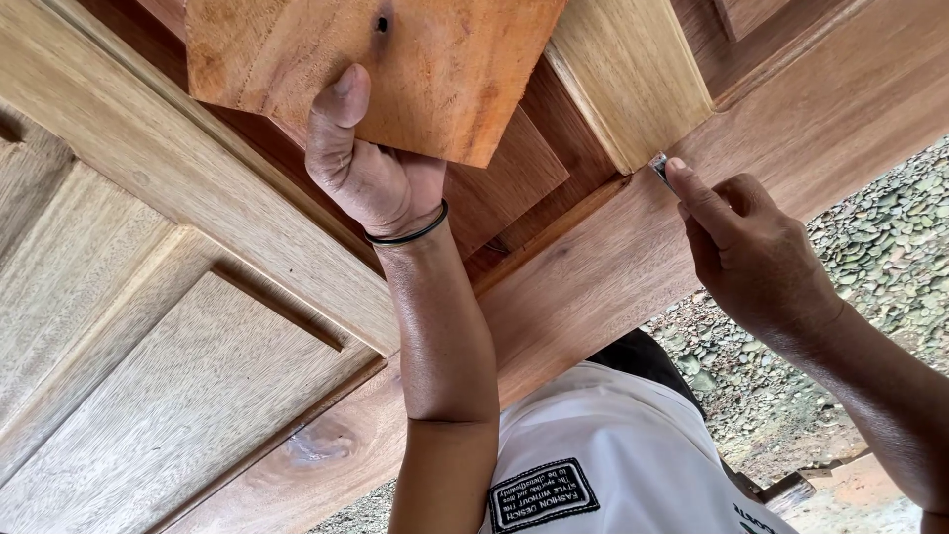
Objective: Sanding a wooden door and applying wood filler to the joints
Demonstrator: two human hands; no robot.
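My left hand [368, 163] grips a flat reddish wooden board [395, 69] with a small dark hole, thumb pressed on its face, holding it over the wooden door [198, 326]. A black band circles that wrist. My right hand [746, 247] pinches a small grey metal tool [660, 166] with the forefinger along it, its tip set at the corner where a pale raised strip [633, 69] meets the door's reddish rail [613, 267].
The panelled door lies flat, filling the left and top of view, with recessed pale panels [89, 267]. Beyond its edge lies gravel ground [870, 247]. My white shirt [603, 455] with a black patch shows below.
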